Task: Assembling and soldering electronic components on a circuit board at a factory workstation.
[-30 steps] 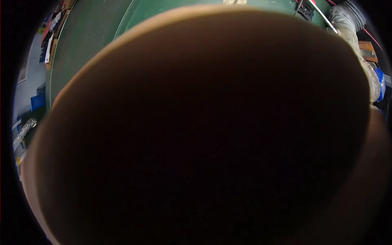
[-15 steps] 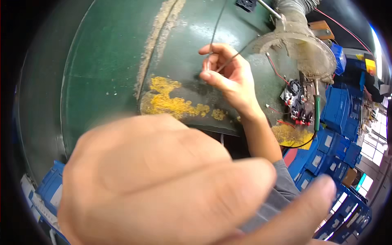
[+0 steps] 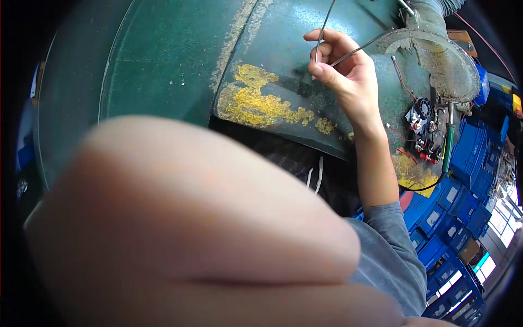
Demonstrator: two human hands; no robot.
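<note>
One thin grey wire [image 3: 326, 23] is pinched in the right hand [image 3: 348, 71], above the worktop [image 3: 158, 60]; near left hand [image 3: 207, 201], blurred, I cannot tell. Gripping is done; the fan [image 3: 423, 107] at right is untouched.

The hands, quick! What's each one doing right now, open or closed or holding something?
Left hand: blurred, close to the camera; can't tell.
Right hand: closed, thumb and fingers pinching a thin grey strand.
</note>
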